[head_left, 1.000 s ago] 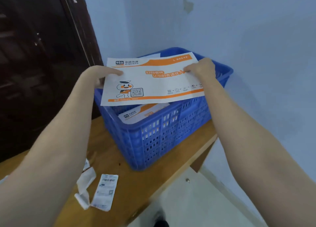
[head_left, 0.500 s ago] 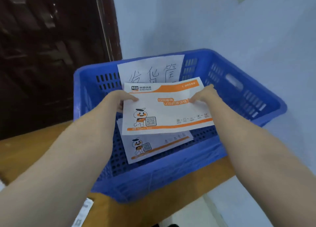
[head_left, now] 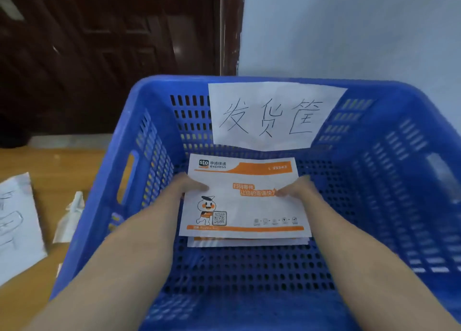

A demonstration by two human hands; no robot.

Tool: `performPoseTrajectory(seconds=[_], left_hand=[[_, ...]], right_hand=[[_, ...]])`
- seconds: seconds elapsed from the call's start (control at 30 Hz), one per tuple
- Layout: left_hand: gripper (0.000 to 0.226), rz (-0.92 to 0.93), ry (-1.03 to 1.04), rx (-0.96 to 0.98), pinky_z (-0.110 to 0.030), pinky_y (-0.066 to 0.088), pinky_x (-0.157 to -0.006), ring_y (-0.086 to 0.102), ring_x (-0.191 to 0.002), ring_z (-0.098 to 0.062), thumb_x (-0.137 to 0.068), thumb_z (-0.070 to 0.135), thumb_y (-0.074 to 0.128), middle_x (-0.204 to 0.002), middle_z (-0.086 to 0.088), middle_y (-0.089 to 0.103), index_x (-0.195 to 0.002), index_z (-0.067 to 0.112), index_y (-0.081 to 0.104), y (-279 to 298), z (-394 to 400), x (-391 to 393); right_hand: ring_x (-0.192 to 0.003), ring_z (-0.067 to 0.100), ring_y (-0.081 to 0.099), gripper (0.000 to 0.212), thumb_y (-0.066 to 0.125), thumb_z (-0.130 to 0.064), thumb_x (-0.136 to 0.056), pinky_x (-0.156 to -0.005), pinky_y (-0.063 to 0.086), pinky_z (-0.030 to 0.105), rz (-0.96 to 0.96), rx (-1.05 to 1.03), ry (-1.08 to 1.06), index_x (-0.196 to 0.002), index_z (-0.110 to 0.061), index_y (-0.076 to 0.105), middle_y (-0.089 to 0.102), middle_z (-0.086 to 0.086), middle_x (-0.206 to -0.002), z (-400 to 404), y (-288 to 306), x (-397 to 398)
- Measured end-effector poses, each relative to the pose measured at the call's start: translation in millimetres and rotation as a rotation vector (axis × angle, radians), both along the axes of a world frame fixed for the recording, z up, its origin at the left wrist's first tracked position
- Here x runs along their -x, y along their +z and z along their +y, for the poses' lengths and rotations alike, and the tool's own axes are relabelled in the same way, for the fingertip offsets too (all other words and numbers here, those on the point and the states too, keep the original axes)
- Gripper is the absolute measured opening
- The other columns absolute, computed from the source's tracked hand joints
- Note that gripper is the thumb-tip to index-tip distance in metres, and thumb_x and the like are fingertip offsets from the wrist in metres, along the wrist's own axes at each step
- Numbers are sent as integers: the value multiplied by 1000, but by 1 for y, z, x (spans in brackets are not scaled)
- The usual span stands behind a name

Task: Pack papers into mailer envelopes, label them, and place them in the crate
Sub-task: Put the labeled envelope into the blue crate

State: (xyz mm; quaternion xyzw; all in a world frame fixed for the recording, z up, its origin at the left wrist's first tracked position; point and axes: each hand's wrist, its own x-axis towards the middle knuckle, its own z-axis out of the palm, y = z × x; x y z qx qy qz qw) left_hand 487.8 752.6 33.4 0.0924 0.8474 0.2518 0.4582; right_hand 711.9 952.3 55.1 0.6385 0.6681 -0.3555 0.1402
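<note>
A white and orange mailer envelope lies low inside the blue crate, on top of another mailer whose lower edge shows beneath it. My left hand pinches the top envelope's left edge, thumb on its face. My right hand pinches its right edge the same way. Both forearms reach down into the crate.
A white handwritten paper sign hangs on the crate's far wall. The crate stands on a wooden table. Left of it lie a crumpled white backing strip and a white sheet. A dark door and a pale wall stand behind.
Both hands have lowered the envelope from above the crate rim down onto the mailer lying on the crate floor. My view has moved closer and over the crate.
</note>
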Motion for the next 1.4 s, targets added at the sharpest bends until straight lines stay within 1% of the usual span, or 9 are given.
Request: performPoseTrajectory(seconds=[0.17, 0.53, 0.67, 0.73, 0.9, 1.0, 1.13, 1.27, 1.4], left_hand=[[52, 93, -40, 90, -28, 52, -82, 64, -105, -26, -70, 30, 84, -118, -13, 66, -112, 3, 67, -29, -5, -12], [65, 196, -58, 228, -35, 55, -84, 64, -103, -26, -63, 43, 86, -114, -11, 65, -112, 5, 65, -54, 5, -14], [131, 159, -49, 324, -43, 52, -91, 55, -117, -31, -22, 71, 76, -132, -18, 53, -130, 2, 51, -108, 0, 5], [129, 155, -94, 347, -42, 50, -95, 52, -120, -33, -27, 73, 74, -135, -19, 50, -132, 3, 51, -136, -4, 13], [77, 157, -280, 388, -30, 45, -98, 49, -123, -28, -77, 51, 70, -138, -14, 49, -136, 6, 48, -49, 8, -15], [70, 56, -451, 507, -35, 35, -106, 41, -133, -30, -93, 46, 55, -147, -14, 40, -144, 3, 34, 17, 27, -19], [76, -195, -432, 433, -33, 44, -78, 56, -80, -24, -94, 52, 48, -89, -12, 57, -141, -5, 35, 95, 43, -18], [75, -226, -359, 157, -36, 38, -108, 44, -132, -32, -97, 52, 39, -143, -24, 42, -142, -8, 33, 166, 29, -12], [70, -78, -244, -187, -30, 41, -103, 49, -127, -27, -96, 53, 37, -140, -21, 48, -135, -4, 44, 233, -33, -2]], right_hand=[[-127, 34, 45, 121, 90, -34, -60, -98, 46, 44, -21, 46, -16, -146, 1, 13, 39, 18, -144, 0, -29, -2], [-127, 32, 46, 121, 87, -26, -65, -93, 46, 42, -118, 83, -72, -148, 2, 3, 40, 17, -143, 4, -45, 2], [-133, 30, 35, 119, 86, -44, -60, -101, 40, 40, -279, -1, 31, -144, -2, 14, 31, 16, -146, -2, -40, 4], [-133, 29, 32, 116, 84, -53, -59, -103, 36, 38, -351, -71, 92, -141, -4, 18, 29, 15, -144, -5, -38, 4], [-133, 29, 33, 105, 77, -51, -68, -106, 33, 37, -360, -88, 146, -143, -3, 22, 32, 14, -145, -7, -29, 7], [-124, 28, 47, 82, 69, -46, -80, -99, 42, 38, -268, 87, 224, -143, -7, 34, 46, 12, -139, 4, 1, 17], [-107, 27, 59, 63, 53, -43, -94, -86, 51, 40, -149, 346, 378, -137, 1, 42, 54, 17, -133, 7, 65, 34], [-99, 29, 61, 57, 53, -42, -95, -80, 50, 38, 34, 380, 411, -126, 5, 53, 59, 20, -123, -8, 122, 53], [-110, 30, 58, 61, 53, -46, -93, -98, 46, 38, 197, 335, 466, -127, 5, 51, 57, 21, -126, -43, 179, 70]])
